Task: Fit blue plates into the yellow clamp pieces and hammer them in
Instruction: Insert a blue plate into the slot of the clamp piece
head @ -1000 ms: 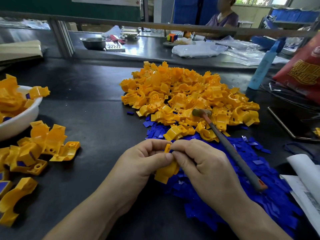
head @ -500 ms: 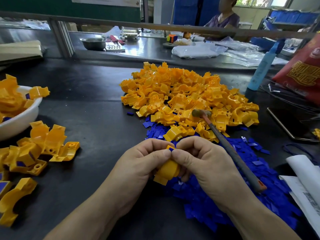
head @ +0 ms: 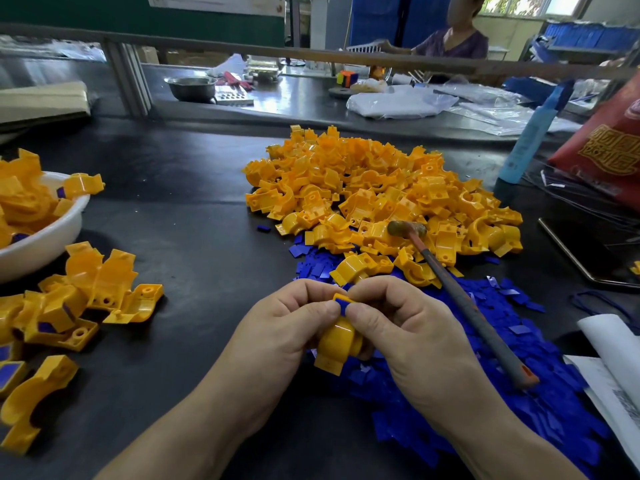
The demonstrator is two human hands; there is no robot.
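Observation:
My left hand and my right hand together grip one yellow clamp piece just above the dark table. A blue plate sits in the top end of that piece, pinched between both thumbs. Behind the hands lies a big heap of yellow clamp pieces. A spread of loose blue plates covers the table under and to the right of my right hand. A hammer lies on the two heaps, its head at the yellow pile, its handle pointing toward me at the right.
A white bowl with yellow pieces stands at the left edge. More clamp pieces with blue plates lie in front of it. A blue bottle, a red bag and papers are at the right. A person sits beyond the rail.
Both hands have turned the clamp piece and closed over its top end. The blue plate now shows between my thumbs at the top of the piece.

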